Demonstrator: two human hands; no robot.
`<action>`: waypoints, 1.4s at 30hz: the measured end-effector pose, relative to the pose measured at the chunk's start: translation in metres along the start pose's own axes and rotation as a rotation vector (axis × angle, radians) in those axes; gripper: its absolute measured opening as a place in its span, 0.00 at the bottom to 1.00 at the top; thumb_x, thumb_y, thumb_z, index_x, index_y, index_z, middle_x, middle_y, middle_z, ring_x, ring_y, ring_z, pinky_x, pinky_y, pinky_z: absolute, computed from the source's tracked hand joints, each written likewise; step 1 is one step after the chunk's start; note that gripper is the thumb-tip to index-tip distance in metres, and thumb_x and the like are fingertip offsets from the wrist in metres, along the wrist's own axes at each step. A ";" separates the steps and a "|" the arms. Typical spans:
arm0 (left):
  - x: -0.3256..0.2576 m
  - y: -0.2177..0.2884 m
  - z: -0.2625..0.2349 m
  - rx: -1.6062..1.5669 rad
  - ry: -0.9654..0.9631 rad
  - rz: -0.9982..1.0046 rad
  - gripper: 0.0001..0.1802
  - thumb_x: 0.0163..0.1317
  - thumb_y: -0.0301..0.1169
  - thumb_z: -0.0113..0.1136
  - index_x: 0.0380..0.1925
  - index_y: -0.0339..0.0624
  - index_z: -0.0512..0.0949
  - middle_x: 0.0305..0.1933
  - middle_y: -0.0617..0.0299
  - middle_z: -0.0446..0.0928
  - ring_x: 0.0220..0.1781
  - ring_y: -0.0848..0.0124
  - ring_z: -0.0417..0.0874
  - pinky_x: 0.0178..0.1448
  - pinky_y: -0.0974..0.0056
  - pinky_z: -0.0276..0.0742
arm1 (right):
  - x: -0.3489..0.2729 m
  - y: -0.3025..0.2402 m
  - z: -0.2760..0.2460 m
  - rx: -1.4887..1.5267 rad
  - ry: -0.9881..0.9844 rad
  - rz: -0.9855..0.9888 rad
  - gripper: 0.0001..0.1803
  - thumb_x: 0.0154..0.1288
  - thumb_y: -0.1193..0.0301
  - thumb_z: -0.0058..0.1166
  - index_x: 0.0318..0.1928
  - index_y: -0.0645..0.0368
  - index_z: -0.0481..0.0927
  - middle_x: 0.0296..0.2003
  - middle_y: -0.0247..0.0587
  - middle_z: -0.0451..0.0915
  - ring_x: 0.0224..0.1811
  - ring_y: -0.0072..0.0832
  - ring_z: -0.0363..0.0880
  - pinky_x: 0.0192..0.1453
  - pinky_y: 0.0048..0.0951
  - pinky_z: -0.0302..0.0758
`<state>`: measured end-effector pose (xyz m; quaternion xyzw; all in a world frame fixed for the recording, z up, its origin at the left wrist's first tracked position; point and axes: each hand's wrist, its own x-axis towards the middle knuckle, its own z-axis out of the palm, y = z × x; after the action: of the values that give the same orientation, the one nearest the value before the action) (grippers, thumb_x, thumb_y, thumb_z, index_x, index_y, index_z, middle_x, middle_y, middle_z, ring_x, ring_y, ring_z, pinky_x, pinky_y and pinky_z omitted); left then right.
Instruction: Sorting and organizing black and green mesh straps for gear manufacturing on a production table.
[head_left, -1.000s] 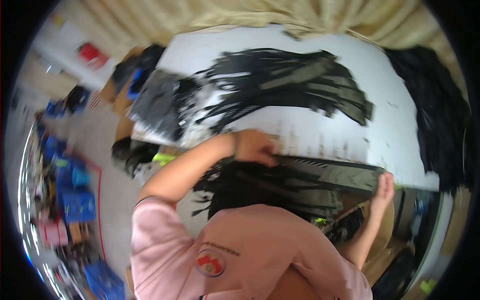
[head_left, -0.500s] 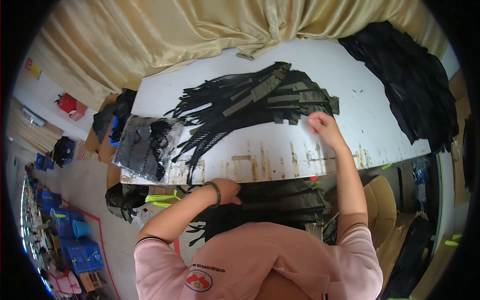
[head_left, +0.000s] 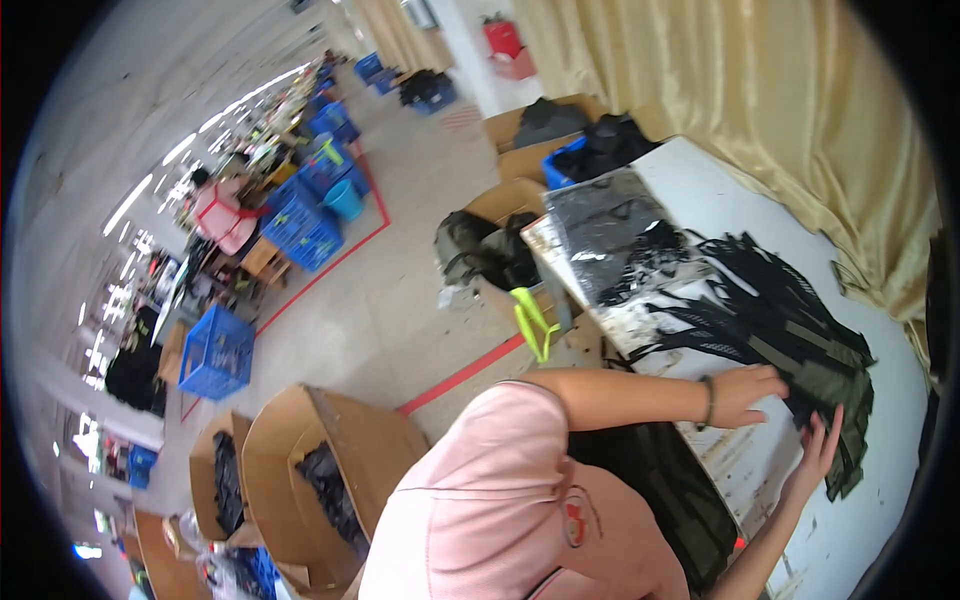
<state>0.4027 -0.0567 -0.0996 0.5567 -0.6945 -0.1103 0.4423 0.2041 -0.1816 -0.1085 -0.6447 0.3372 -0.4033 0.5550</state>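
A pile of black mesh fabric strips with olive-green ends lies fanned out on the white table. My left hand, with a dark bangle at the wrist, reaches to the near edge of the pile, fingers stretched toward it. Beside it, my right hand has its fingers spread against the olive-green end of the strips. Neither hand visibly grips anything. More dark and olive fabric pieces hang below the table edge, in front of my body.
A clear plastic bag with black contents lies at the table's left end. Cardboard boxes with dark items stand beside it. Large cartons and a blue crate are on the floor behind. A person in pink sits farther off.
The view has swung left, showing more of the workshop floor. My left hand has come up from the fabric below the table edge to the pile. My right hand has opened from a curled shape.
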 end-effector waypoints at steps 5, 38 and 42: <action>0.035 0.017 0.031 -0.074 0.042 0.304 0.33 0.39 0.32 0.64 0.50 0.36 0.67 0.51 0.48 0.69 0.54 0.51 0.67 0.59 0.54 0.62 | -0.100 0.021 -0.012 0.175 -0.070 0.047 0.27 0.69 0.64 0.40 0.65 0.63 0.58 0.44 0.42 0.74 0.42 0.26 0.72 0.53 0.27 0.65; 0.008 0.018 0.120 -0.372 -0.410 -0.135 0.17 0.44 0.39 0.67 0.33 0.44 0.77 0.30 0.56 0.79 0.34 0.59 0.80 0.37 0.58 0.73 | -0.121 0.006 -0.039 -0.315 -0.031 0.120 0.16 0.71 0.68 0.39 0.55 0.61 0.64 0.44 0.44 0.72 0.45 0.27 0.69 0.52 0.26 0.65; 0.010 0.029 0.110 -0.409 -0.371 -0.161 0.16 0.46 0.41 0.64 0.31 0.44 0.78 0.29 0.56 0.79 0.34 0.58 0.80 0.37 0.58 0.73 | -0.117 0.010 -0.044 -0.357 -0.006 0.076 0.15 0.71 0.70 0.38 0.55 0.63 0.65 0.45 0.43 0.72 0.48 0.26 0.68 0.55 0.25 0.63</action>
<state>0.3020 -0.0925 -0.1406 0.4795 -0.6806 -0.3827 0.4005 0.1125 -0.0994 -0.1333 -0.7209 0.4261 -0.3137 0.4476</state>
